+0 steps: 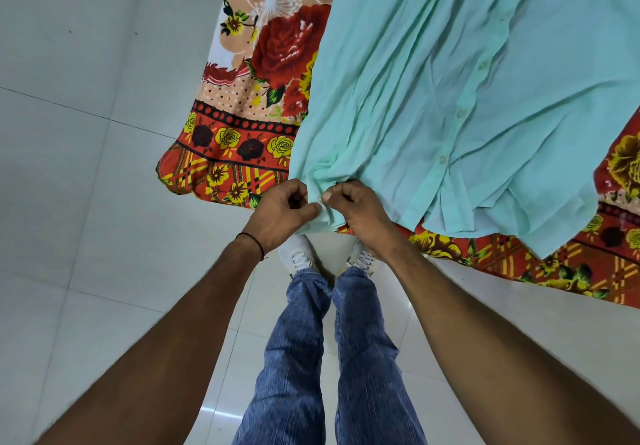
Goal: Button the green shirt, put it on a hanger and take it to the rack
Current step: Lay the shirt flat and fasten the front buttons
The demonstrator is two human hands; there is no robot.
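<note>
Sheet (pixel 249 154): floral print, red roses and yellow flowers, orange patterned border, draped over an edge.
Floor (pixel 69 133): pale glossy tiles, thin grout lines.
Trousers (pixel 294 358): blue, finely striped.
Shoes (pixel 298 259): white, laced, side by side on the floor.

Setting: home bedroom. Evidence: bed with floral red-and-yellow bedsheet (pixel 242 154) occupied upper frame; pale glossy tiled floor (pixel 76 133) filled left.
</note>
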